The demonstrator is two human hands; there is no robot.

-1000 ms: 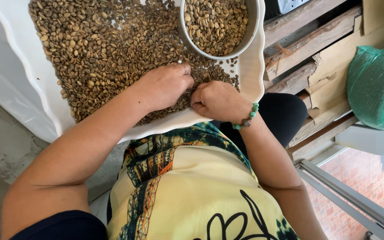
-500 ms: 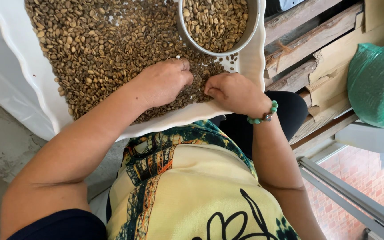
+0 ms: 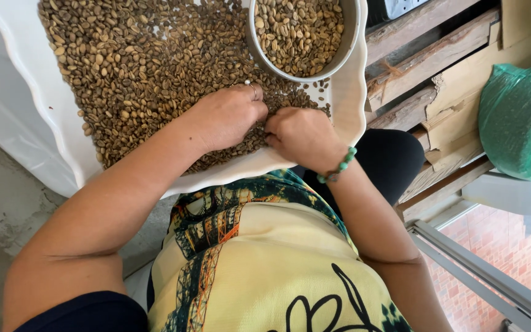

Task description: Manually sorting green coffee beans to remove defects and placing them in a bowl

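Observation:
A wide white tray with a wavy rim (image 3: 29,86) rests against my lap, covered with pale brown coffee beans (image 3: 142,67). On its far right corner stands a round white bowl (image 3: 356,34) holding more beans. My left hand (image 3: 228,117), a ring (image 3: 254,92) on one finger, lies knuckles-up on the beans near the tray's near edge. My right hand (image 3: 299,136), with a green bead bracelet (image 3: 338,167) at the wrist, sits just to its right, fingers curled down into the beans. The two hands nearly touch. Both sets of fingertips are hidden.
Rough wooden boards (image 3: 413,67) are stacked to the right of the tray. A green plastic bag (image 3: 520,117) sits at the far right. Below it run a metal rail (image 3: 474,270) and red brick paving (image 3: 511,246). Grey concrete floor (image 3: 1,203) lies at left.
My right hand went right toward the bowl half a second ago and has now come back beside the left hand. The left hand has barely moved.

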